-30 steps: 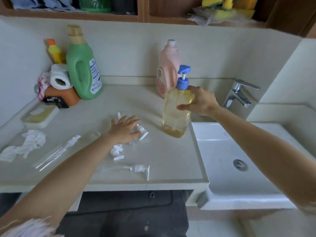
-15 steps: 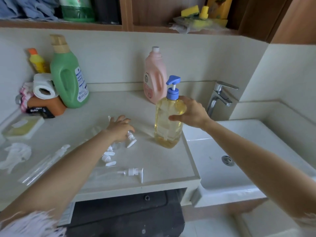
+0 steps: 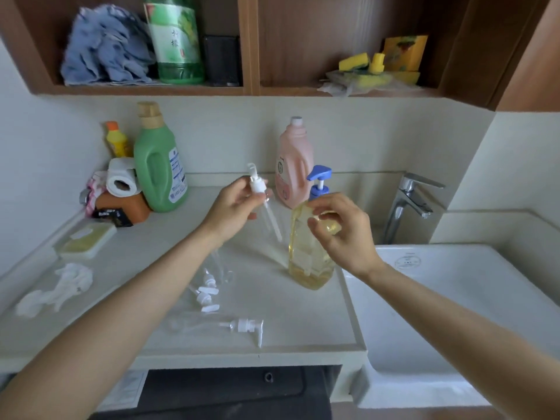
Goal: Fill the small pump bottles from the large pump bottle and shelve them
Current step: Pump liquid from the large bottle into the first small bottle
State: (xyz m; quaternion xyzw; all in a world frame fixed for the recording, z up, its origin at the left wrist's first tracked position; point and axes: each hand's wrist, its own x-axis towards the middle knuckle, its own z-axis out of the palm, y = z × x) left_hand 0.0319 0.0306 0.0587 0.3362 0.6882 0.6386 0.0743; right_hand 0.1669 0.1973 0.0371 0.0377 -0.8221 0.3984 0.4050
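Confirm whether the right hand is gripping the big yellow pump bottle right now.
No: the right hand hovers in front of the large pump bottle with loosely curled fingers, holding nothing.

We get soft, even daylight across the pale countertop (image 3: 303, 313), bright but not harsh. Shadows are faint, deepest under the counter's near edge and inside the wooden shelf (image 3: 251, 89) far above. We see wide-angle bending along the walls and edges. The clear small bottles blur slightly, and the tap (image 3: 409, 198) carries a mild glint.
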